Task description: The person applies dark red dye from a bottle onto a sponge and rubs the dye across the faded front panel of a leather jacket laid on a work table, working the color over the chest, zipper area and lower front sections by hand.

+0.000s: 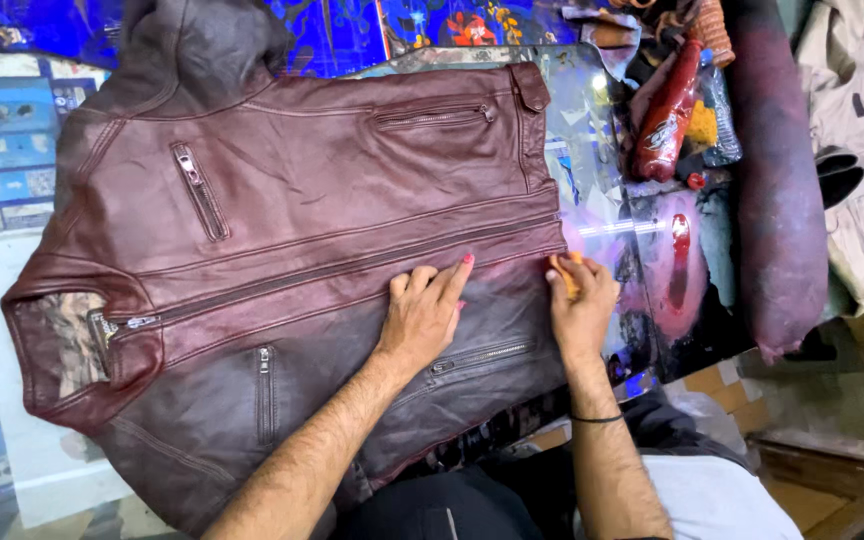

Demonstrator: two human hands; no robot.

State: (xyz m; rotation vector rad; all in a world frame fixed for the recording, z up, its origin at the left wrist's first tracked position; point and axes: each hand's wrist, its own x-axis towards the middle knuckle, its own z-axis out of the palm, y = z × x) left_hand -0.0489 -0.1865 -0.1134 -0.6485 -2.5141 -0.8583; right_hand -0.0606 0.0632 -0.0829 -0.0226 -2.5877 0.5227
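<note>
A maroon leather jacket (292, 250) lies spread flat, front up and zipped, across a paint-stained worktable (612, 240), collar to the left and hem to the right. The left hand (424, 312) rests open, palm down, pressing the front panel just near of the centre zip. The right hand (582, 305) is closed around a small orange sponge-like pad (564, 277), held against the hem edge. The leather looks soft yet weighty, likely to drape and fold rather than hold its shape, with a smooth, somewhat slick face; collar, hem and shoulder seams look like the firmest places to grip. The hem lies near the table's right part, where a red bottle (664, 115) and a clear plastic bottle (720, 110) stand close by, leaving little room; the left side offers more open surface.
</note>
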